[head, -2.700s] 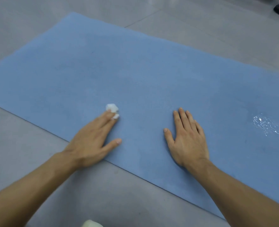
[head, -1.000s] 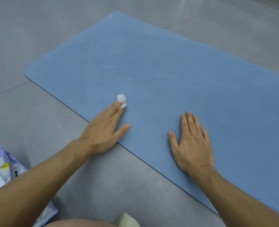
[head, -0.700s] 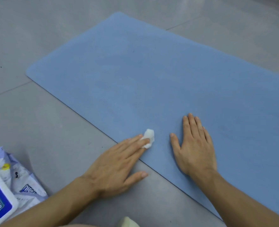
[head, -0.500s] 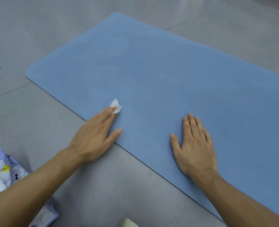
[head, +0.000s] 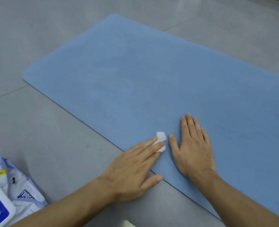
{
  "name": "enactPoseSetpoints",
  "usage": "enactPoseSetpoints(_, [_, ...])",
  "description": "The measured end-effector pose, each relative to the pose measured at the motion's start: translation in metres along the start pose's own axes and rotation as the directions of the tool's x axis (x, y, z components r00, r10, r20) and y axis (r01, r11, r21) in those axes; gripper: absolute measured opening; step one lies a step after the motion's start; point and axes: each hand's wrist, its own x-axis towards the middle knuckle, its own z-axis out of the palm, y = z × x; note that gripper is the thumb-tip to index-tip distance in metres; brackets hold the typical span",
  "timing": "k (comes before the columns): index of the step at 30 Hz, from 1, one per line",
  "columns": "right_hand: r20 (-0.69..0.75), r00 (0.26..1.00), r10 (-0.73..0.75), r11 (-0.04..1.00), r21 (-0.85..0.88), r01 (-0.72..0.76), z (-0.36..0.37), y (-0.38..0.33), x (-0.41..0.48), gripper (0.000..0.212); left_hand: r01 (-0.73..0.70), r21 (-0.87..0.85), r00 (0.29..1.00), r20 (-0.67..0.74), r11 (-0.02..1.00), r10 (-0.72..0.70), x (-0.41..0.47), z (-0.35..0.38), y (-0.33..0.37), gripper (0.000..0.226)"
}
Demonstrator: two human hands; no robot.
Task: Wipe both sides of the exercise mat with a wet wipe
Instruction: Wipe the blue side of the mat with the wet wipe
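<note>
A blue exercise mat [head: 143,76] lies flat on the grey floor and runs off the right edge of the view. My left hand [head: 133,169] lies over the mat's near edge, its fingers pressing a small folded white wet wipe [head: 161,139] onto the mat. Only the wipe's front part shows past my fingertips. My right hand [head: 193,147] rests flat on the mat just right of the wipe, fingers together, holding nothing.
A pack of wet wipes [head: 6,195] with a white and blue lid lies on the floor at the lower left. Grey floor tiles [head: 37,136] surround the mat. A pale object [head: 127,224] peeks in at the bottom edge.
My left hand has slid the wipe back and forth along the mat's near edge; from half a second ago it moved right, ending beside my right thumb. My right hand has stayed put.
</note>
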Motion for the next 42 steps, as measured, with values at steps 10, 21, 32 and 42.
enactPoseSetpoints(10, [0.003, 1.000, 0.005, 1.000, 0.013, -0.005, 0.000, 0.001, 0.000, 0.079, 0.299, 0.081, 0.954, -0.028, 0.951, -0.298, -0.038, -0.036, -0.103, 0.073])
enactPoseSetpoints(21, [0.001, 1.000, 0.005, 1.000, 0.007, -0.005, -0.001, 0.001, 0.000, 0.079, 0.347, -0.075, 0.938, 0.040, 0.935, -0.345, 0.041, -0.029, -0.093, 0.088])
enactPoseSetpoints(32, [-0.010, 1.000, 0.001, 1.000, 0.005, -0.001, 0.001, 0.002, 0.000, 0.079, 0.098, -0.014, 0.993, 0.074, 0.995, -0.097, 0.016, -0.024, -0.064, 0.069])
enactPoseSetpoints(42, [-0.014, 1.000, -0.002, 1.000, 0.019, 0.002, 0.001, 0.003, 0.000, 0.078, 0.534, -0.060, 0.845, 0.012, 0.843, -0.534, 0.095, -0.046, -0.164, 0.072])
